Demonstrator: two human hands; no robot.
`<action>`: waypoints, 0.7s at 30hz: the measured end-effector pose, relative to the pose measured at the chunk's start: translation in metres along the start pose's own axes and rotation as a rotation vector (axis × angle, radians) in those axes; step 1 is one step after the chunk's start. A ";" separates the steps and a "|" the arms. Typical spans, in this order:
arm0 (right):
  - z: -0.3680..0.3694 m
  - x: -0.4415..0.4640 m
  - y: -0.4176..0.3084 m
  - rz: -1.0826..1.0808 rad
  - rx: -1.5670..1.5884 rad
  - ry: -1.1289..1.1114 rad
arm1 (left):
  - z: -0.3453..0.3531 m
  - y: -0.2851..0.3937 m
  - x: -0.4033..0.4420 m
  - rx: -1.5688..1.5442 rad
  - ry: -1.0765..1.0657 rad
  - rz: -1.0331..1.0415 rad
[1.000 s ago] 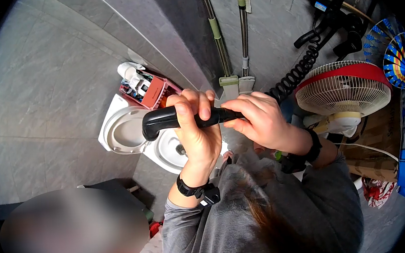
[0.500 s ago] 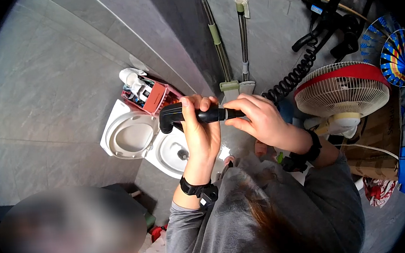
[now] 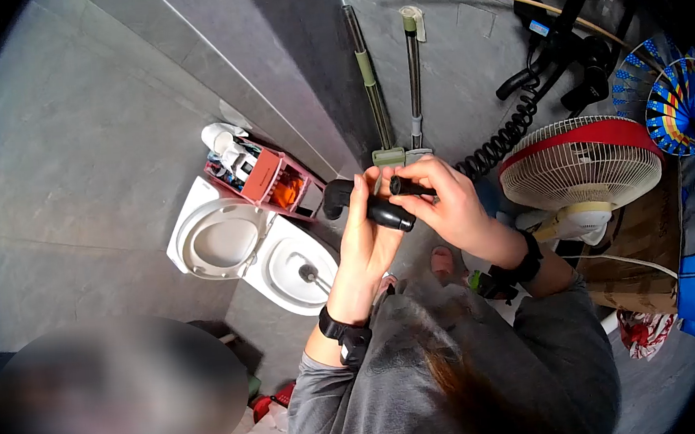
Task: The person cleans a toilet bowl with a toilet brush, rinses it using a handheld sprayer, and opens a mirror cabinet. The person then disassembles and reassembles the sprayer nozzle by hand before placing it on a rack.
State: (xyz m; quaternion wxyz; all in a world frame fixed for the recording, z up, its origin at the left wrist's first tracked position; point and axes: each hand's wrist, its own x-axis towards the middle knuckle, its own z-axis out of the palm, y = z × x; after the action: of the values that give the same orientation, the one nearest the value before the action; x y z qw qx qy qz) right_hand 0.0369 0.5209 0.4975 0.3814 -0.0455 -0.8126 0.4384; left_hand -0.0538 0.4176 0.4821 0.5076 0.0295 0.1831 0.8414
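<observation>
My left hand (image 3: 368,236) is closed around a black, angled handpiece (image 3: 388,213). The handpiece has a bent end at the left and a narrow, bare tip at the right. In my right hand (image 3: 456,202) the fingers pinch a black tube-like connector (image 3: 407,188), its round end facing left. Connector and handpiece are apart, the connector just above the handpiece's tip. A black coiled hose or cord (image 3: 499,146) runs from behind my right hand to the upper right; whether it joins the connector is hidden.
A white toilet (image 3: 202,236) with its lid up stands at the left, a brush (image 3: 309,271) in its bowl. Beside it is a pink storage box (image 3: 267,174). A fan (image 3: 584,162), a cardboard box (image 3: 630,280) and mop poles (image 3: 370,93) surround the right side.
The connector has come off the handpiece, leaving its tip bare. My left hand has tilted the handpiece down to the right; my right hand has moved slightly with the connector.
</observation>
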 end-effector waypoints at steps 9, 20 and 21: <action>-0.037 0.005 0.031 0.302 -0.129 -0.036 | -0.038 0.052 0.014 0.267 0.196 0.344; -0.023 -0.103 0.155 0.147 -0.654 -0.257 | -0.200 -0.007 -0.013 0.229 0.845 0.033; -0.025 -0.109 0.159 0.055 -0.787 -0.285 | -0.208 -0.014 -0.016 0.238 0.864 0.001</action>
State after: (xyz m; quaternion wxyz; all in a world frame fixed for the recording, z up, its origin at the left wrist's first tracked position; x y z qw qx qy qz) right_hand 0.0886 0.5905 0.3241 0.2067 -0.1482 -0.9612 0.1064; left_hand -0.0834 0.3518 0.2858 0.3771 -0.2666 0.4737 0.7499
